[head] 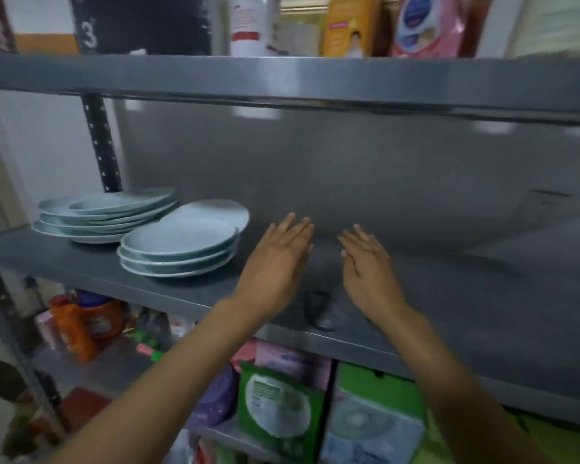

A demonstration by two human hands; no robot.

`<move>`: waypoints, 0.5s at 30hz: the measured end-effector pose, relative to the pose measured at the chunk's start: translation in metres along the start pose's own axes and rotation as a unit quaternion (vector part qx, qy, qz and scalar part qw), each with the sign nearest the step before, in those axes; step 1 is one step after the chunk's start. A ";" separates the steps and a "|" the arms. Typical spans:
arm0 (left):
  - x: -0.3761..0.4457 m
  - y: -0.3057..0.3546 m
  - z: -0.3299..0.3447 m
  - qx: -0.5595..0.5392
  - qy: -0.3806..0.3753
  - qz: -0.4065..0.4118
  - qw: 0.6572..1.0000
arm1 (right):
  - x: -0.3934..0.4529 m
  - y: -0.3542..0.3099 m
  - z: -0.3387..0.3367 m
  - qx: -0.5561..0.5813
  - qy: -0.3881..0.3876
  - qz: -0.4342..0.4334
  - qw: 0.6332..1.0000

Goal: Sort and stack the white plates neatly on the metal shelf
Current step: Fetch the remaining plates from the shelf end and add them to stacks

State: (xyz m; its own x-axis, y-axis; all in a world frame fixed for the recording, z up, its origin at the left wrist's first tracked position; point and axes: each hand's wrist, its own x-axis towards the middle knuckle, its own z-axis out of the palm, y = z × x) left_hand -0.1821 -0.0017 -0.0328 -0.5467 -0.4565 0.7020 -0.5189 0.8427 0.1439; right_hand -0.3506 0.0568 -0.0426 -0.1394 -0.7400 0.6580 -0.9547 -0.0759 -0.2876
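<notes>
Two stacks of pale white plates sit on the left part of the grey metal shelf (pixel 449 296). The back stack (pixel 104 212) is wide and uneven, with several plates lying askew. The front stack (pixel 178 251) holds several smaller plates, and one more plate (pixel 215 209) leans behind it. My left hand (pixel 278 252) hovers just right of the front stack, palm down, fingers spread and empty. My right hand (pixel 369 262) floats beside it over bare shelf, also flat with nothing in it.
A dark small object (pixel 318 309) lies on the shelf's front edge between my wrists. The shelf above (pixel 282 78) carries bottles and packets. Below are an orange detergent bottle (pixel 81 326) and green packets (pixel 278 406). A perforated upright (pixel 103 142) stands behind the plates.
</notes>
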 end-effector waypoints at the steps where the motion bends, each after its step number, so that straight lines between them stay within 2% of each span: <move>1: 0.001 0.016 0.012 -0.008 -0.005 0.003 1.000 | -0.009 0.016 -0.009 -0.007 0.001 0.007 1.000; 8: 0.022 0.139 0.101 -0.106 -0.063 -0.001 0.992 | -0.078 0.138 -0.099 -0.053 0.025 0.096 0.994; 15: 0.053 0.249 0.169 -0.191 -0.101 0.023 0.976 | -0.142 0.224 -0.203 -0.107 0.046 0.202 0.972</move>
State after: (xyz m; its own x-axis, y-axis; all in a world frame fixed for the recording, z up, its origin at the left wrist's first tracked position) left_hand -0.4506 0.1356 -0.0778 -0.7026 -0.4303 0.5668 -0.2290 0.8908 0.3924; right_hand -0.5982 0.2802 -0.0591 -0.5288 -0.6170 0.5829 -0.8481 0.3571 -0.3915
